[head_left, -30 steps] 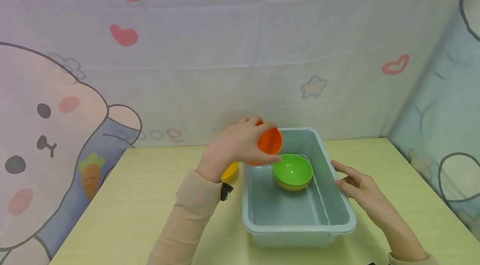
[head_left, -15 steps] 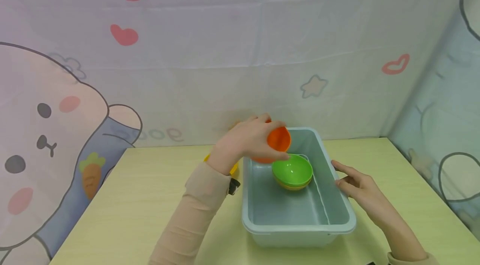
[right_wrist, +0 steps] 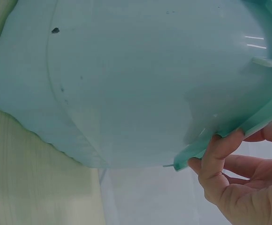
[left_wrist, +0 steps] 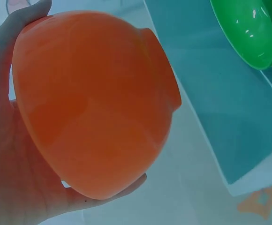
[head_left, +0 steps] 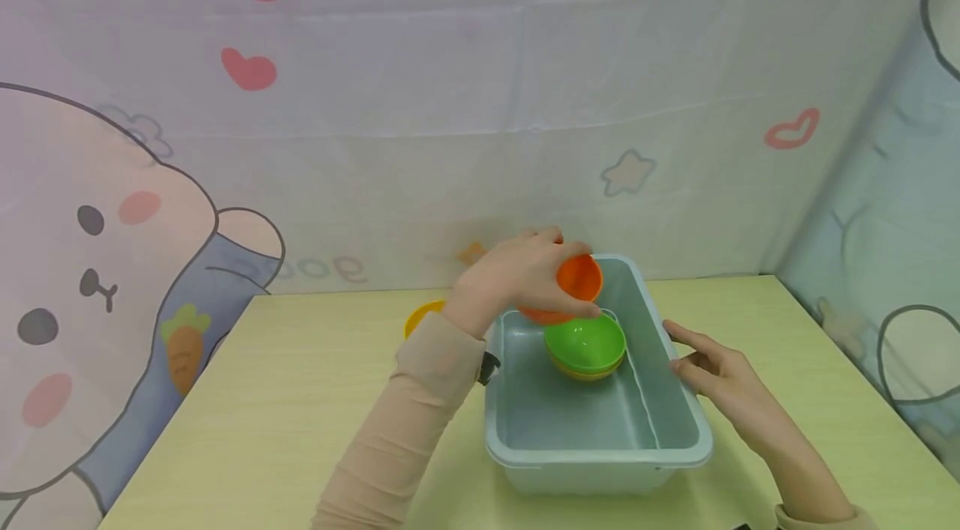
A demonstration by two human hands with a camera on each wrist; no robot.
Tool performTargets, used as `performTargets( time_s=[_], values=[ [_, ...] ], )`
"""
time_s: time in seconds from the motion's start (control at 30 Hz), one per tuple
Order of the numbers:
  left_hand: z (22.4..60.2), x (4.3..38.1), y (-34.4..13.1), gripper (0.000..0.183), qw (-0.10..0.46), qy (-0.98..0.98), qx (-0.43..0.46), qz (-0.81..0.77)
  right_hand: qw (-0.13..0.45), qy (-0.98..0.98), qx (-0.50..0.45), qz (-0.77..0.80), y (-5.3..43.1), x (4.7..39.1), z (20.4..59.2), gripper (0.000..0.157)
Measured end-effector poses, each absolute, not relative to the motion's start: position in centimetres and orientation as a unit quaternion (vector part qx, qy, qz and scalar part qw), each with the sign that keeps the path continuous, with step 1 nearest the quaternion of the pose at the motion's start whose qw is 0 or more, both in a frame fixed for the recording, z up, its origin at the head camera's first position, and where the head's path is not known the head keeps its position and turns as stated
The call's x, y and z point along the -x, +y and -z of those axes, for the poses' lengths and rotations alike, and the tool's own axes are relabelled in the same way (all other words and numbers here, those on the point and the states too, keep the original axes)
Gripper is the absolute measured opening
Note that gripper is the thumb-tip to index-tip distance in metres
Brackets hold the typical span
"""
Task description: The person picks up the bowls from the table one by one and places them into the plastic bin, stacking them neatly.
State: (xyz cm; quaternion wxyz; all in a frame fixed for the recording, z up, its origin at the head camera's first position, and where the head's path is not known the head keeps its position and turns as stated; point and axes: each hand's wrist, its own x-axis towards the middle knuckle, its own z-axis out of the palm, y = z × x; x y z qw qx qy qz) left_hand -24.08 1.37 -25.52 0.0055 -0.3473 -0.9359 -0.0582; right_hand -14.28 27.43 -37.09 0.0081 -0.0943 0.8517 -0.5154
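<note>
In the head view my left hand grips a tilted orange bowl over the far left part of a pale blue-green plastic bin. The left wrist view shows the orange bowl's outer side and foot ring, with thumb and fingers spread around it. Inside the bin, a green bowl sits nested in a yellowish one. My right hand is at the bin's right rim; in the right wrist view its curled fingers hold the rim's edge.
A yellow bowl stands on the table left of the bin, partly hidden by my left arm. The light wooden table reaches back to a printed cloth backdrop. More cloth hangs along the right side.
My left hand has carried the orange bowl to the right, further over the bin. More of the yellow bowl shows behind the arm. My right hand and the bin have stayed put.
</note>
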Motion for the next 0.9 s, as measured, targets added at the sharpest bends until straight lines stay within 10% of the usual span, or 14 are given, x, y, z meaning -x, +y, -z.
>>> performTargets(
  time_s=[0.9],
  values=[
    [27.8, 26.5, 5.1, 0.076, -0.051, -0.936, 0.343, 0.055, 0.010, 0.850, 0.097, 0.517, 27.5, 14.4, 37.2, 0.055]
  ],
)
